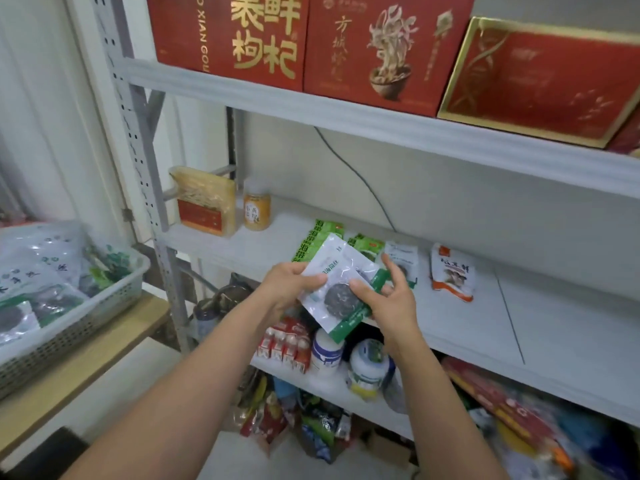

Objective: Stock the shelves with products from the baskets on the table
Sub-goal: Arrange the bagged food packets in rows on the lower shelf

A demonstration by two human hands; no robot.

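Observation:
I hold a clear packet of dark dried seaweed with a green edge (341, 285) tilted in front of the middle shelf (554, 327). My left hand (289, 284) grips its left side, thumb on top. My right hand (389, 299) pinches its right edge, index finger raised. Behind the packet, green seaweed packets (317, 242) and a similar clear packet (403, 259) lie on the shelf. On the wooden table at the left stands a white mesh basket (69, 327) with several more seaweed packets (41, 268).
An orange-and-white snack bag (452, 273), a yellow jar (256, 209) and a noodle pack (204, 202) are on the middle shelf. Red gift boxes (381, 46) fill the top shelf. Bottles (367, 367) and cartons stand on the shelf below. A black cable runs down the wall.

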